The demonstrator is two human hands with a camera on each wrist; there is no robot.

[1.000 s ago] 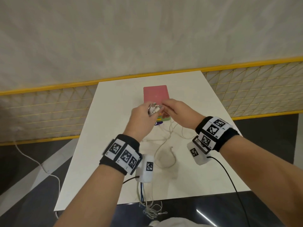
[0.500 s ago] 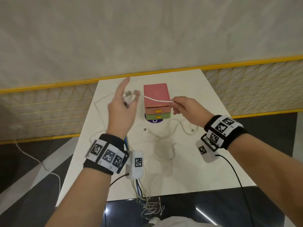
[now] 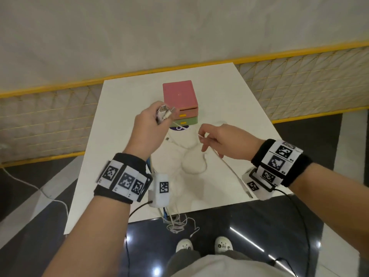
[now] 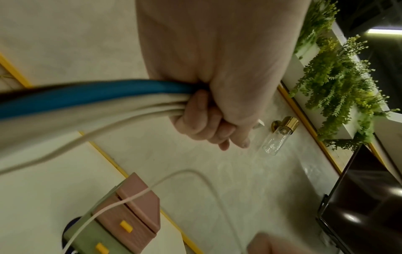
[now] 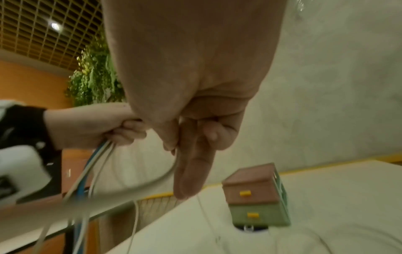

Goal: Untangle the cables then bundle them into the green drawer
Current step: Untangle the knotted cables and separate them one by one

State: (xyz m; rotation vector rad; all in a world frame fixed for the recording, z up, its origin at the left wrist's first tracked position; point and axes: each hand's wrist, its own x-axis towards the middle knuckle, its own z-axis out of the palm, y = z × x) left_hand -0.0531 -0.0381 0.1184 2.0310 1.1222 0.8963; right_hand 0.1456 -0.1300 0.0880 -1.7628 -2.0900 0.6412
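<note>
While the left hand is gripping a cable bundle in its fist, the right hand is pinching one white cable above the table.

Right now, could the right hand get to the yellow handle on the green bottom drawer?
Probably yes: nothing blocks the green drawer's yellow handle, but the right hand pinches a white cable it would have to release first.

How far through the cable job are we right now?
Partly done: the left hand grips a bunch of cables, blue among them. In hand: the right hand pinches a white cable. Left: more cable lies on the table, and the green drawer is shut.
</note>
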